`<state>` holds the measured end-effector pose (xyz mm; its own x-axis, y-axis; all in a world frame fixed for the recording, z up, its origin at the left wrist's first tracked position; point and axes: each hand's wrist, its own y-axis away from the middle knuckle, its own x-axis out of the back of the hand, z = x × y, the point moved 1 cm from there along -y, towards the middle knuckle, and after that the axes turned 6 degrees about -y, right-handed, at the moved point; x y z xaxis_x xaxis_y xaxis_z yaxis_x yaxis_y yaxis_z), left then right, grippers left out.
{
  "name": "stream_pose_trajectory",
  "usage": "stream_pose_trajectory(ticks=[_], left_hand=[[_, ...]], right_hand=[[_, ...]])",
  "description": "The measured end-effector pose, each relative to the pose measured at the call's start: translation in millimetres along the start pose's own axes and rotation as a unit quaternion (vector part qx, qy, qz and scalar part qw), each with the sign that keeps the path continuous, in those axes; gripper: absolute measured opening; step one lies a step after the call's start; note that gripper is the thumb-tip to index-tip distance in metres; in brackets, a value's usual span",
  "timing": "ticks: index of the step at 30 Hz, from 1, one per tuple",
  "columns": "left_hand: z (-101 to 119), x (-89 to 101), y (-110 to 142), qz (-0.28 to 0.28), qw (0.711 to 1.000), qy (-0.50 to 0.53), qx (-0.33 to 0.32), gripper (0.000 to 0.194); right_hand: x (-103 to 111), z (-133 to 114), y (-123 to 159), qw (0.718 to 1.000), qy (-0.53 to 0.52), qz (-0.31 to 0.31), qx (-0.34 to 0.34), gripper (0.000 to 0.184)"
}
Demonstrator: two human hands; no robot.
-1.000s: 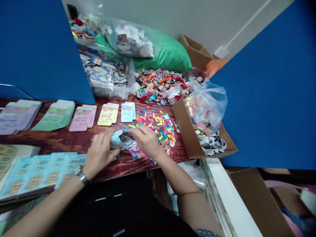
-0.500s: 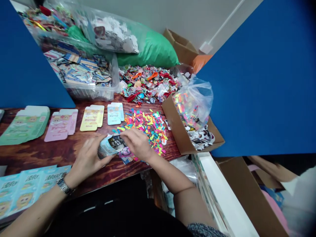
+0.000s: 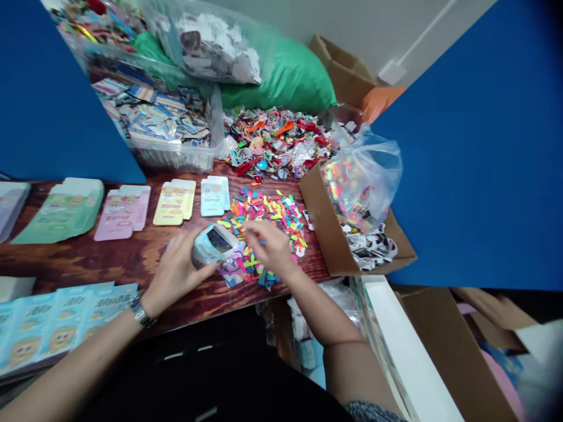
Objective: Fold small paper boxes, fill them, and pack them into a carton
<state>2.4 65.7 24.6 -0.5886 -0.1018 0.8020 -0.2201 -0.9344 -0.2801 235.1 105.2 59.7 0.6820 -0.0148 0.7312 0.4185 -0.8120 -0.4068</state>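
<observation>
My left hand [image 3: 178, 269] is wrapped round a small light-blue printed carton [image 3: 206, 249], tilted with its open top to the right. Dark contents show inside, too shadowed to name. Just right of that opening, my right hand [image 3: 273, 249] hovers over a pile of small, bright, uninflated balloons [image 3: 288, 211]. Its thumb and bent fingers look slightly apart, a little blurred, and I make out nothing between them. A printed card with a purple figure [image 3: 233, 264] lies below the carton, partly under the balloons.
Flat cartons in blue [image 3: 213, 199], yellow [image 3: 173, 205], pink [image 3: 118, 217] and green [image 3: 57, 214] line the table. Behind are a clear card bin [image 3: 176, 149] and a trinket heap [image 3: 277, 140]. A cardboard box [image 3: 316, 217] stands right; another person's arm [image 3: 497, 308] shows beyond.
My right hand has come out of the carton's opening and moved right, over the balloons. The carton's open end now faces more to the right. The view has shifted slightly.
</observation>
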Motion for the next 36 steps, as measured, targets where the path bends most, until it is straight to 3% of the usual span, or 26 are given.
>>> stream_pose_trajectory(ticks=[2, 4, 6, 10, 14, 21, 26, 30, 36], left_hand=[[-3, 1.2, 2, 0.000, 1.000, -0.002, -0.002, 0.070], [-4, 1.0, 4, 0.001, 1.000, -0.004, -0.002, 0.070], [-3, -0.2, 6, -0.003, 1.000, 0.001, -0.005, 0.069], [-1, -0.7, 9, -0.004, 1.000, 0.004, -0.014, 0.070], [-5, 1.8, 11, 0.010, 1.000, -0.010, -0.008, 0.071], [-3, -3.4, 10, -0.020, 1.000, 0.006, -0.001, 0.072], [1, -5.2, 11, -0.013, 1.000, 0.004, -0.005, 0.074], [-1, -4.7, 12, -0.018, 1.000, 0.006, 0.004, 0.073], [1, -9.7, 4, -0.018, 0.999, -0.028, 0.007, 0.072]], right_hand=[[23, 43, -1, 0.977, 0.139, -0.002, -0.164, 0.031], [44, 87, -1, 0.897, 0.293, -0.084, -0.322, 0.035], [56, 121, 1, 0.852, 0.333, -0.119, -0.385, 0.036], [53, 147, 3, 0.832, 0.341, -0.144, -0.414, 0.036], [51, 133, 5, 0.844, 0.340, -0.141, -0.391, 0.039], [36, 89, 14, 0.918, 0.240, -0.189, -0.254, 0.030], [28, 100, 15, 0.918, 0.234, -0.157, -0.279, 0.034], [23, 103, 14, 0.920, 0.218, -0.171, -0.277, 0.015], [39, 66, 1, 0.949, 0.186, -0.133, -0.217, 0.020]])
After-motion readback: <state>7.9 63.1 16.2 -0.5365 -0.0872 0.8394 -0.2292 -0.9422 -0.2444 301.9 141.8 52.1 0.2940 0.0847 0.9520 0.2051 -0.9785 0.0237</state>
